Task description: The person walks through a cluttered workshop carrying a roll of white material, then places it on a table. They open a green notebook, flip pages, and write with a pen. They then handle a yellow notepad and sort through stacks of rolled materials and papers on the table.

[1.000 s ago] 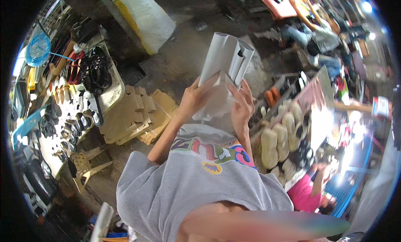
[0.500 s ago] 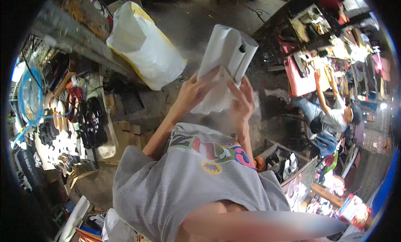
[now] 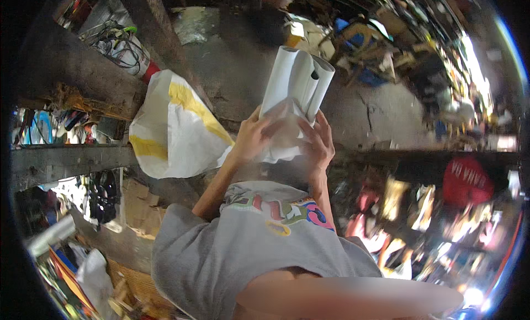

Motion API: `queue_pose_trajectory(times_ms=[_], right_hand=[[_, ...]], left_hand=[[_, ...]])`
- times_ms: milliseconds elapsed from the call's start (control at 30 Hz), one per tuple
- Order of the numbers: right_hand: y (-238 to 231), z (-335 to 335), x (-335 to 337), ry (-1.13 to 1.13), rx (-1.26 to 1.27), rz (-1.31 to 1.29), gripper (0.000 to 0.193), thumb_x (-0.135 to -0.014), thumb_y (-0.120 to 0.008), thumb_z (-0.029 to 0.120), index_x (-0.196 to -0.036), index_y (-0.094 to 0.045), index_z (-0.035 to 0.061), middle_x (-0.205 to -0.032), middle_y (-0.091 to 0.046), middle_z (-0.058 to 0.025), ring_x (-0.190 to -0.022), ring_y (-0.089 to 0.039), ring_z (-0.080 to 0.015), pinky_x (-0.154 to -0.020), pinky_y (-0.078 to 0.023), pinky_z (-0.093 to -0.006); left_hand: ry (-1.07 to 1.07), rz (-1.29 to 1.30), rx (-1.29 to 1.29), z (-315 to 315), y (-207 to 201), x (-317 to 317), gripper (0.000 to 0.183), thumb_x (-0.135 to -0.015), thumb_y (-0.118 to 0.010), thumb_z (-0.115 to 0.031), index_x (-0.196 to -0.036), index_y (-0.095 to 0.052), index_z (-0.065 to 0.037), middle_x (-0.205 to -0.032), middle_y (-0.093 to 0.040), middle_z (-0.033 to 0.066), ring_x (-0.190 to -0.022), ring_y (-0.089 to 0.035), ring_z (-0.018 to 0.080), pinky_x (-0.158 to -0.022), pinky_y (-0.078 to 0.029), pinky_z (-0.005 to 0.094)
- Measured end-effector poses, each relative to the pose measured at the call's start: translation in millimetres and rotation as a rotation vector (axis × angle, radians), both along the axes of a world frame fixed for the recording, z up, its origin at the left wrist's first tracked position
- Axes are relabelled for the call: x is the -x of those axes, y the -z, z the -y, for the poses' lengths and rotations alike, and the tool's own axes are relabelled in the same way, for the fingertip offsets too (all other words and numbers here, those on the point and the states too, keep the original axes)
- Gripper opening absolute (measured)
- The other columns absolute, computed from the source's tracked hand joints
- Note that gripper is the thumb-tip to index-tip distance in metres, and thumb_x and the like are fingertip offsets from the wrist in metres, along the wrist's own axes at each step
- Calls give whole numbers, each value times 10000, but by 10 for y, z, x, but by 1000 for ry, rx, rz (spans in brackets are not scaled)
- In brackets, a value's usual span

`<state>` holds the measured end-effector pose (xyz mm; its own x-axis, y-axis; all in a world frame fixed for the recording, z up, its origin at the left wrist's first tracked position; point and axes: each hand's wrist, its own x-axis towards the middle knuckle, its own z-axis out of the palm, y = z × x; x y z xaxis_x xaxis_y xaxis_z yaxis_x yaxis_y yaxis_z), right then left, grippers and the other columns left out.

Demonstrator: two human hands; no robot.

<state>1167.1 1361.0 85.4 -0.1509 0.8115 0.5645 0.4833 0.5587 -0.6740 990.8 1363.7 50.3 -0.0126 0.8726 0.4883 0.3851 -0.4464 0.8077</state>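
Note:
In front of my chest is a loosely rolled sheet [image 3: 285,80], white to pale grey and smooth. Its far end curls into two tubes, and a ragged lower edge hangs between my wrists. My left hand [image 3: 254,136] grips its left side, fingers closed over the near part. On the other side my right hand [image 3: 319,143] is wrapped round the right-hand tube. The fingers of both hands are slightly blurred by motion. A large white sack [image 3: 190,135] with yellow stripes is just left of my left forearm.
Wooden beams [image 3: 72,161] run along the left, with flattened cardboard [image 3: 141,209] below. A bucket-like container with coiled cable [image 3: 124,49] stands beyond the sack. Scrap and wood pieces [image 3: 370,49] are heaped far right. A red heart-shaped thing [image 3: 467,181] lies right, among blurred goods.
The view has swung round, bringing the scrap heap and cable container in, while the other person on the right has left view. Both hands keep their hold on the rolled sheet.

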Motion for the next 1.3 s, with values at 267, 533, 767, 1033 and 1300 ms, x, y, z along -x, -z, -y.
queue_pose_trajectory(times_ms=[267,533,767,1033,1300], right_hand=[[-657,-1976,211,-325,-31,62,599,-715,-565,-195,-1127,-733,206,-1355,-558,-137,-1090,-657,-293,-768,-600,-347],[-667,-3454,1102,-638,-83,16,384,-798,-606,-93,-1108,-718,103,-1332,-577,-177,-1016,-680,-265,-784,-575,-328],[-1236,-4600,2217,-657,235,-83,399,-837,-569,-86,-1128,-725,139,-1313,-569,-205,-1069,-659,-293,-824,-574,-352],[-1470,-5724,3542,-783,-38,-13,516,-760,-565,-176,-1126,-721,153,-1350,-544,-194,-1053,-668,-324,-819,-596,-379],[-1326,-6760,5401,-1128,-109,-9,525,-759,-560,-168,-1138,-723,156,-1395,-512,-177,-1092,-665,-304,-814,-588,-351]], left_hand=[[-471,58,107,-1258,-726,29,484,-831,-756,-134,-1296,-623,-116,-1215,-636,191,-1058,-655,344,-836,-547,396],[-738,40,23,-2284,-750,701,528,-806,-772,-75,-1308,-608,-104,-1213,-638,189,-1095,-640,341,-867,-545,397],[-796,-80,-112,-3509,-1153,1783,515,-804,-713,-43,-1287,-584,-166,-1242,-601,159,-902,-680,361,-717,-574,395],[-918,-39,65,-4359,-1517,2938,504,-815,-763,-56,-1296,-611,-69,-1254,-631,174,-1104,-649,312,-886,-538,376],[-1214,4,161,-5042,-1418,4376,530,-816,-771,-107,-1319,-606,-93,-1283,-623,168,-1135,-636,271,-914,-512,343]])
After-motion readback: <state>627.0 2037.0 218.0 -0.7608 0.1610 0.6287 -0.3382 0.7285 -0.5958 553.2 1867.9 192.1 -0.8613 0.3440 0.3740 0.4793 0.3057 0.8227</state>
